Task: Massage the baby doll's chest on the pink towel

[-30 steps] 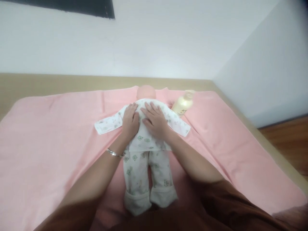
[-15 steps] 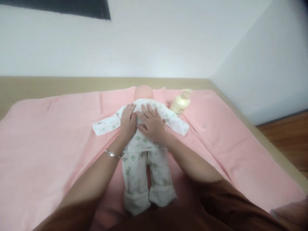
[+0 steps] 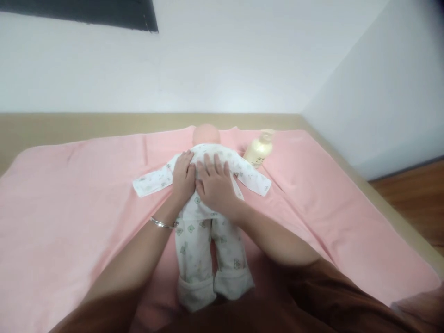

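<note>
A baby doll in white printed top and trousers lies stretched out with its bald head away from me. Its face is not visible, and its sleeves reach out to both sides. My left hand, a silver bangle on its wrist, rests along the left side of the doll's upper body with fingers stretched out. Flat on the middle and right of the doll's back lies my right hand, its fingers spread. Neither hand grips anything. The two hands almost meet at the thumbs.
A pale yellow pump bottle leans or lies beyond the doll's right sleeve. Beneath everything is a wrinkled pink cloth over a beige surface. White walls rise behind and at the right; a brown wooden floor shows at far right.
My right hand has shifted slightly down and turned so its fingers point more straight toward the doll's head. My left hand stays in place on the doll.
</note>
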Action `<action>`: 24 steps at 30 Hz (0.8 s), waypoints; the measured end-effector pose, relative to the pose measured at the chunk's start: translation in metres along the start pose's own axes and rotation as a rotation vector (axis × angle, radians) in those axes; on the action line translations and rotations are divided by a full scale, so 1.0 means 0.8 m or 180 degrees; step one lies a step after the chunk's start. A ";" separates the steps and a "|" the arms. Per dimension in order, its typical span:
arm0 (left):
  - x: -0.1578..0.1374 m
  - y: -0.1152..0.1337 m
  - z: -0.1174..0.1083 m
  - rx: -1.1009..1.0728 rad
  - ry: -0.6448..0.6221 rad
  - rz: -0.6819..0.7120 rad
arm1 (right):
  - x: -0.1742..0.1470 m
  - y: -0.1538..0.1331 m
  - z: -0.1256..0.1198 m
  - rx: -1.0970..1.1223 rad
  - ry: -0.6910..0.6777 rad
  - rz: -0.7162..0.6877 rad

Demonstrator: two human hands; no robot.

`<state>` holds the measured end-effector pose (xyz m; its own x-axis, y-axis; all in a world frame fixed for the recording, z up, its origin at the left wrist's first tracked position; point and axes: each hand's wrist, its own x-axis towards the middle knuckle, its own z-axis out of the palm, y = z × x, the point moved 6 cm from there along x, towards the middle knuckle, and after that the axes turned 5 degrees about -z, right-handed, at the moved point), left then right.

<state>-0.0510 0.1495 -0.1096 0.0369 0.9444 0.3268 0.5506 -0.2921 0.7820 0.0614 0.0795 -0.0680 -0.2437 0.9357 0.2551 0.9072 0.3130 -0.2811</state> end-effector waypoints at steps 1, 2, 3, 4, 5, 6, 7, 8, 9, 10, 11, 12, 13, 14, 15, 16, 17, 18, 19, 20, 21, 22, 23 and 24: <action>0.000 0.000 0.000 -0.0003 -0.0007 0.0004 | -0.001 -0.005 -0.001 -0.0032 -0.0061 -0.0130; 0.001 0.000 -0.001 -0.0008 -0.0006 0.0010 | 0.000 -0.006 -0.003 -0.0024 -0.0120 -0.0234; 0.001 0.000 -0.001 -0.0011 -0.0007 0.0017 | 0.003 -0.003 -0.004 0.0018 -0.0176 -0.0323; 0.002 0.001 -0.002 -0.0013 -0.0006 0.0021 | 0.007 0.003 -0.005 0.0081 -0.0218 -0.0398; 0.003 0.002 -0.002 -0.0014 -0.0010 0.0018 | 0.012 0.011 -0.006 0.0153 -0.0240 -0.0457; 0.003 0.004 -0.003 -0.0015 -0.0018 0.0003 | 0.017 0.020 -0.006 0.0226 -0.0238 -0.0490; 0.002 0.007 -0.003 -0.0018 -0.0031 -0.0031 | 0.023 0.031 -0.006 0.0296 -0.0211 -0.0485; 0.001 0.010 -0.002 -0.0016 -0.0047 -0.0088 | 0.029 0.043 -0.005 0.0360 -0.0161 -0.0440; -0.002 0.013 -0.001 -0.0002 -0.0053 -0.0164 | 0.035 0.054 -0.004 0.0417 -0.0102 -0.0365; -0.005 0.017 0.000 0.0029 -0.0054 -0.0236 | 0.039 0.064 -0.003 0.0465 -0.0048 -0.0267; -0.010 0.023 0.002 0.0078 -0.0057 -0.0281 | 0.042 0.073 -0.001 0.0495 -0.0002 -0.0157; -0.014 0.028 0.003 0.0136 -0.0062 -0.0284 | 0.044 0.079 0.000 0.0496 0.0042 -0.0033; -0.017 0.034 0.006 0.0194 -0.0078 -0.0246 | 0.045 0.082 0.001 0.0458 0.0087 0.0103; -0.018 0.040 0.008 0.0239 -0.0101 -0.0181 | 0.043 0.082 0.001 0.0383 0.0130 0.0241; -0.017 0.043 0.009 0.0268 -0.0128 -0.0122 | 0.039 0.079 0.000 0.0278 0.0172 0.0373; -0.013 0.045 0.011 0.0290 -0.0159 -0.0092 | 0.034 0.073 -0.002 0.0162 0.0209 0.0480; -0.006 0.044 0.011 0.0316 -0.0183 -0.0105 | 0.028 0.064 -0.004 0.0055 0.0231 0.0546; 0.002 0.041 0.011 0.0357 -0.0210 -0.0142 | 0.022 0.052 -0.006 -0.0037 0.0237 0.0563; 0.012 0.038 0.010 0.0410 -0.0237 -0.0182 | 0.016 0.039 -0.007 -0.0099 0.0232 0.0521; 0.022 0.035 0.009 0.0469 -0.0258 -0.0209 | 0.010 0.026 -0.007 -0.0140 0.0234 0.0444; 0.030 0.032 0.008 0.0521 -0.0272 -0.0211 | 0.006 0.015 -0.007 -0.0166 0.0244 0.0354; 0.037 0.031 0.007 0.0559 -0.0271 -0.0188 | 0.002 0.007 -0.006 -0.0166 0.0266 0.0274; 0.041 0.031 0.006 0.0587 -0.0258 -0.0153 | 0.000 0.002 -0.005 -0.0134 0.0297 0.0191; 0.042 0.031 0.006 0.0617 -0.0237 -0.0117 | 0.000 0.000 -0.003 -0.0062 0.0333 0.0101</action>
<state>-0.0321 0.1744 -0.0814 0.0715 0.9645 0.2543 0.7025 -0.2297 0.6736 0.0620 0.0794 -0.0658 -0.1785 0.9227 0.3417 0.9207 0.2792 -0.2728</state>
